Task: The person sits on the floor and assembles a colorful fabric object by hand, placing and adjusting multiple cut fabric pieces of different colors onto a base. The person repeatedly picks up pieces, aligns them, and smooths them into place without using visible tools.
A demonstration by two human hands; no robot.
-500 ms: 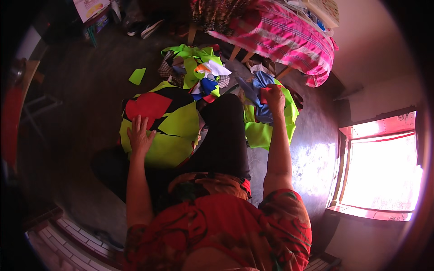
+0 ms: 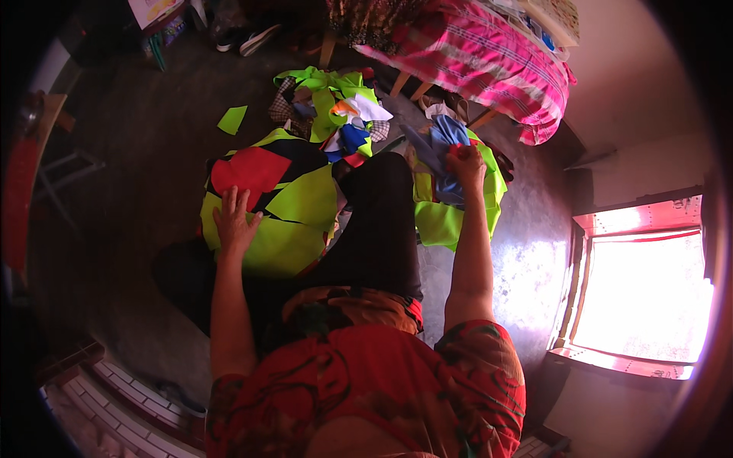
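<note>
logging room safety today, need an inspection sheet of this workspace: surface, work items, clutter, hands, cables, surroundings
Surface: floor, dark, glossy toward the window
Job's things: large red piece on a yellow-green and black cloth pile at left; small red piece, blue cloth and yellow-green cloth at right
Clutter: mixed scrap heap ahead, loose yellow-green scrap to its left, shoes beyond
Hands: left hand spread at the large red piece's lower edge; right hand pinching the small red piece by the blue cloth
Cables: nothing seen
Surroundings: pink checked cloth over wooden-legged furniture, ahead right; window bright
</note>
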